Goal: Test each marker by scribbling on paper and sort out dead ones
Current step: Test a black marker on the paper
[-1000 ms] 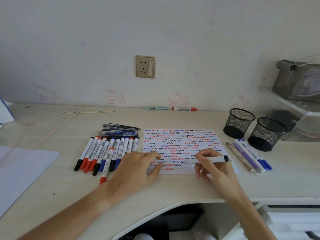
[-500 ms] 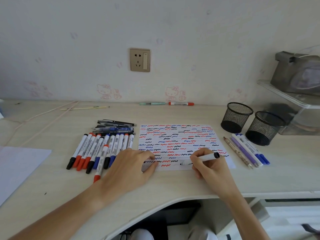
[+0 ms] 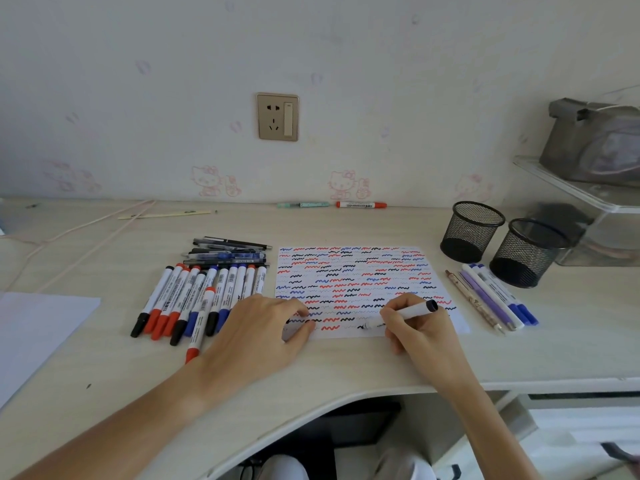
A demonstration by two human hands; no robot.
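A blank sheet [image 3: 38, 327] is seen at the desk's [image 3: 346, 362] left edge; a row of capped markers [image 3: 194, 299] is laid beside it, pens stacked just behind; the left hand [image 3: 256, 334] is pressed flat, fingers relaxed, on the scribbled paper's [image 3: 356, 271] near-left corner, partly covering the nearest markers; the right hand [image 3: 419, 330] is wrapped around a white marker [image 3: 401, 315], its tip touching the sheet's bottom row near the desk's curved front edge; four pens [image 3: 491, 297] are lined up right of the paper; two mesh cups [image 3: 498, 244] are stood behind them, toward the right edge; bare desk is left along the front.
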